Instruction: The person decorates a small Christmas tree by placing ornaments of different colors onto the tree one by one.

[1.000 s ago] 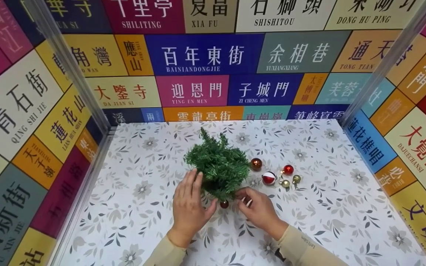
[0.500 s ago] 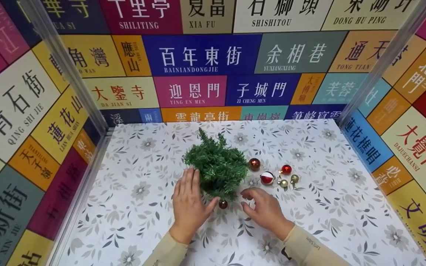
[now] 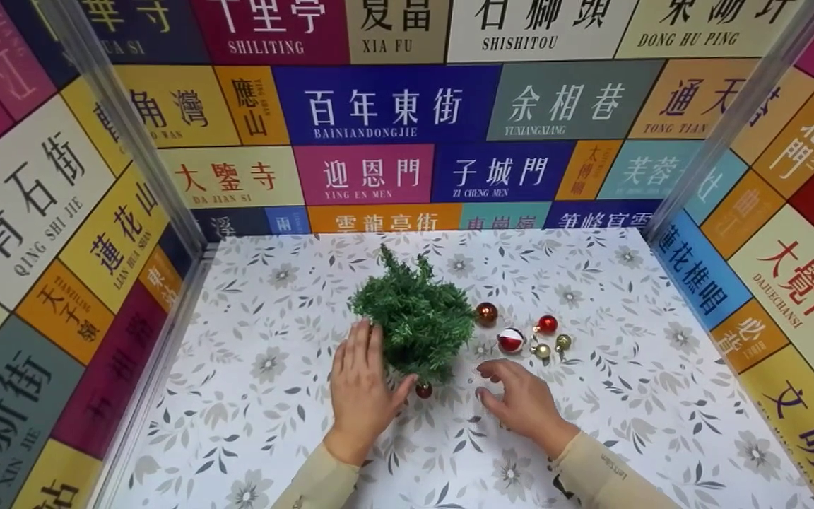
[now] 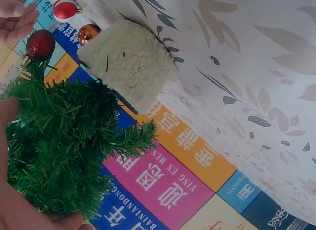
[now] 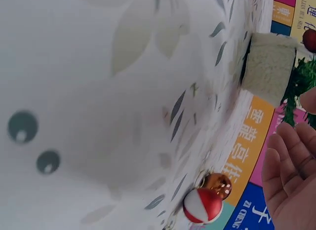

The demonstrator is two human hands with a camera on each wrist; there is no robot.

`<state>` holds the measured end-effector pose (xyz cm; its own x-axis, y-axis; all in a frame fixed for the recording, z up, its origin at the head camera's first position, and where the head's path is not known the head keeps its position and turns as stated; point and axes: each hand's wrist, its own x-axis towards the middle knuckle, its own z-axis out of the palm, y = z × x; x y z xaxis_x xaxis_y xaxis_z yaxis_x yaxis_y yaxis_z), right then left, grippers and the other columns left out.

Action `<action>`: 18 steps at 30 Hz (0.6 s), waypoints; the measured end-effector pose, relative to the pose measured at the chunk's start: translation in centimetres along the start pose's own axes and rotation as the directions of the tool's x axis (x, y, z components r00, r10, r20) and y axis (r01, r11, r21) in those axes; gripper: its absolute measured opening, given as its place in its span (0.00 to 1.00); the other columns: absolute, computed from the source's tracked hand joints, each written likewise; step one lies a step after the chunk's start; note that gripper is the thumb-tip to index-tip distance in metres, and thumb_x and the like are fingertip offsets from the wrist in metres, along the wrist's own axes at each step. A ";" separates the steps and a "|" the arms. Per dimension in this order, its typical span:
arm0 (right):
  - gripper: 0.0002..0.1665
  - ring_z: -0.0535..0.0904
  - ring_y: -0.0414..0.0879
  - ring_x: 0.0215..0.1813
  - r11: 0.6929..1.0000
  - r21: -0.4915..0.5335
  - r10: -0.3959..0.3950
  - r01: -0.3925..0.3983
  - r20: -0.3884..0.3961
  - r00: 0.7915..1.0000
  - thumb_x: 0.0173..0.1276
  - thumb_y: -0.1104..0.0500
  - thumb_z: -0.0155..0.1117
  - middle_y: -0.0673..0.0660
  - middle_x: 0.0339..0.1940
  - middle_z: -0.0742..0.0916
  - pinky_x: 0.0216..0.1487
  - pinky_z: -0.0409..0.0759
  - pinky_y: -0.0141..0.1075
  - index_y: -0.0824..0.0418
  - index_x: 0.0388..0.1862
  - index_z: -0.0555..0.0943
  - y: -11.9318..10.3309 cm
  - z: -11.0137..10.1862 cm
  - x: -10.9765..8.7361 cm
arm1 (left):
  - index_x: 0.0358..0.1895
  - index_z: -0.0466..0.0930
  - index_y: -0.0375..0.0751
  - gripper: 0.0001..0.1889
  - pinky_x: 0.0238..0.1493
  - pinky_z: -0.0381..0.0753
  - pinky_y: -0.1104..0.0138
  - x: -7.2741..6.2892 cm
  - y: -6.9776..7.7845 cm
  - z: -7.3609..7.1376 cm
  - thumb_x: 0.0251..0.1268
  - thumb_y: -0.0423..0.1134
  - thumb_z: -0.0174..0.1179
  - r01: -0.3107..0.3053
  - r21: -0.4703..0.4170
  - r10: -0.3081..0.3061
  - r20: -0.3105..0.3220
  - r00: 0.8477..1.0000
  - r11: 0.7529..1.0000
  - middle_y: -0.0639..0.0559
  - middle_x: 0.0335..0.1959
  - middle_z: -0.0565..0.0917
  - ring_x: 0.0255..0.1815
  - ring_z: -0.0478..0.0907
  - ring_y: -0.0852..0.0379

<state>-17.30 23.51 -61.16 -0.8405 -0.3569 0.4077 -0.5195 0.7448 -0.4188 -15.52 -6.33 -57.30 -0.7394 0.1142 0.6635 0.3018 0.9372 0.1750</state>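
Observation:
A small artificial Christmas tree [image 3: 414, 318] stands mid-table on a pale, rough-textured block base [image 4: 128, 64]. A dark red glittery ball ornament [image 4: 41, 45] hangs from its near side. My left hand [image 3: 364, 389] rests against the tree's left side, fingers extended along the branches and thumb close to the ornament. To the right of the tree, and apart from it, my right hand [image 3: 520, 406] is held with loosely bent fingers and nothing between them; its fingers [image 5: 291, 151] also show in the right wrist view.
Right of the tree lie loose ball ornaments: a copper-brown one [image 3: 486, 314], a red-and-white one [image 3: 511, 341], a red one [image 3: 547, 324] and two small gold ones [image 3: 542, 350]. A patterned white cloth [image 3: 273, 424] covers the table. Panels with printed signs [image 3: 386, 106] enclose its back and sides.
My right hand has drawn back from the tree's lower right side, moving right, and its fingers have spread a little. The left hand has stayed against the tree.

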 end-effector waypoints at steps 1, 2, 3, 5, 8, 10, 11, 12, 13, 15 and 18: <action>0.18 0.83 0.46 0.39 1.000 -0.002 0.008 -0.008 0.000 1.000 0.61 0.54 0.71 0.45 0.41 0.85 0.32 0.80 0.40 0.50 0.50 0.82 0.4 -0.1 0.0 | 0.72 0.63 0.30 0.55 0.68 0.65 0.46 0.0 0.0 0.0 0.51 0.70 0.65 0.000 0.001 0.000 0.001 1.000 1.000 0.35 0.73 0.65 0.74 0.60 0.40; 0.18 0.83 0.47 0.39 1.000 -0.005 0.019 -0.019 0.001 1.000 0.61 0.55 0.71 0.46 0.41 0.85 0.32 0.80 0.41 0.51 0.51 0.82 0.7 -0.2 -0.1 | 0.72 0.63 0.30 0.55 0.68 0.64 0.47 0.0 0.0 0.0 0.51 0.70 0.66 0.001 -0.001 -0.001 0.002 1.000 1.000 0.35 0.73 0.65 0.74 0.60 0.40; 0.18 0.83 0.47 0.39 0.999 -0.006 0.033 -0.033 0.005 0.999 0.61 0.55 0.71 0.46 0.41 0.85 0.32 0.80 0.41 0.51 0.51 0.82 1.1 -0.3 -0.1 | 0.72 0.63 0.30 0.55 0.68 0.64 0.47 0.0 0.0 0.0 0.51 0.70 0.66 0.002 -0.003 -0.002 0.001 1.000 1.000 0.35 0.73 0.65 0.74 0.60 0.40; 0.19 0.84 0.47 0.39 0.998 -0.007 0.067 -0.067 0.010 0.998 0.61 0.56 0.71 0.47 0.42 0.85 0.33 0.80 0.41 0.52 0.52 0.82 2.0 -0.6 -0.2 | 0.72 0.64 0.30 0.55 0.68 0.64 0.47 -0.1 0.0 0.0 0.50 0.69 0.66 0.001 -0.003 -0.001 -0.004 1.000 1.000 0.34 0.73 0.65 0.74 0.61 0.40; 0.21 0.84 0.46 0.39 0.992 -0.018 0.125 -0.124 0.009 0.992 0.61 0.57 0.71 0.48 0.43 0.86 0.34 0.80 0.41 0.53 0.54 0.82 3.3 -1.1 -0.3 | 0.72 0.63 0.30 0.55 0.68 0.65 0.47 -0.1 0.0 0.0 0.50 0.69 0.67 0.000 -0.001 0.000 -0.004 1.000 1.000 0.34 0.72 0.65 0.73 0.61 0.40; 0.21 0.83 0.46 0.39 0.986 -0.033 0.163 -0.163 -0.003 0.987 0.61 0.57 0.71 0.50 0.44 0.86 0.34 0.80 0.42 0.53 0.54 0.81 4.3 -1.4 -0.3 | 0.72 0.63 0.30 0.55 0.68 0.64 0.47 -0.2 0.0 0.0 0.50 0.69 0.67 0.000 0.000 0.000 -0.004 1.000 1.000 0.34 0.72 0.65 0.73 0.62 0.40; 0.21 0.83 0.47 0.39 0.982 -0.044 0.181 -0.181 -0.013 0.983 0.62 0.57 0.70 0.50 0.44 0.86 0.34 0.80 0.43 0.54 0.55 0.81 4.9 -1.6 -0.3 | 0.72 0.63 0.30 0.55 0.68 0.63 0.47 -0.2 0.0 0.0 0.51 0.69 0.67 0.001 0.002 -0.001 0.000 1.000 1.000 0.35 0.73 0.65 0.73 0.61 0.40; 0.21 0.83 0.47 0.39 0.978 -0.058 0.198 -0.199 -0.027 0.980 0.62 0.57 0.70 0.51 0.45 0.85 0.33 0.80 0.44 0.55 0.55 0.81 5.4 -1.8 -0.2 | 0.72 0.63 0.30 0.54 0.69 0.63 0.47 -0.1 0.0 0.0 0.51 0.69 0.66 0.002 0.002 -0.002 0.003 1.000 1.000 0.35 0.73 0.64 0.73 0.61 0.40; 0.21 0.83 0.48 0.39 0.973 -0.076 0.216 -0.218 -0.040 0.976 0.62 0.57 0.70 0.51 0.45 0.85 0.33 0.80 0.45 0.55 0.55 0.80 6.0 -1.9 -0.2 | 0.72 0.63 0.30 0.54 0.69 0.62 0.48 -0.1 0.0 0.0 0.51 0.69 0.66 0.003 0.004 -0.003 0.005 1.000 1.000 0.35 0.73 0.64 0.73 0.61 0.40; 0.21 0.83 0.49 0.39 0.960 -0.111 0.252 -0.258 -0.060 0.966 0.63 0.56 0.69 0.53 0.44 0.84 0.33 0.79 0.47 0.56 0.55 0.80 7.2 -2.2 -0.1 | 0.73 0.62 0.30 0.54 0.70 0.61 0.48 -0.1 0.0 -0.1 0.52 0.69 0.66 0.007 0.005 -0.007 0.013 1.000 1.000 0.35 0.74 0.64 0.74 0.60 0.40; 0.23 0.82 0.52 0.37 0.938 -0.161 0.299 -0.306 -0.068 0.952 0.62 0.57 0.69 0.56 0.46 0.83 0.33 0.79 0.51 0.58 0.57 0.79 8.8 -2.4 -0.2 | 0.73 0.62 0.31 0.54 0.71 0.60 0.48 -0.1 0.1 -0.2 0.53 0.69 0.65 0.014 0.010 -0.014 0.032 0.999 1.000 0.35 0.74 0.63 0.74 0.59 0.40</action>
<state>-21.35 31.49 -62.95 -0.9448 -0.0791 0.3181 -0.2056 0.8987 -0.3873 -15.30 -6.34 -57.24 -0.7625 0.1111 0.6374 0.2855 0.9418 0.1774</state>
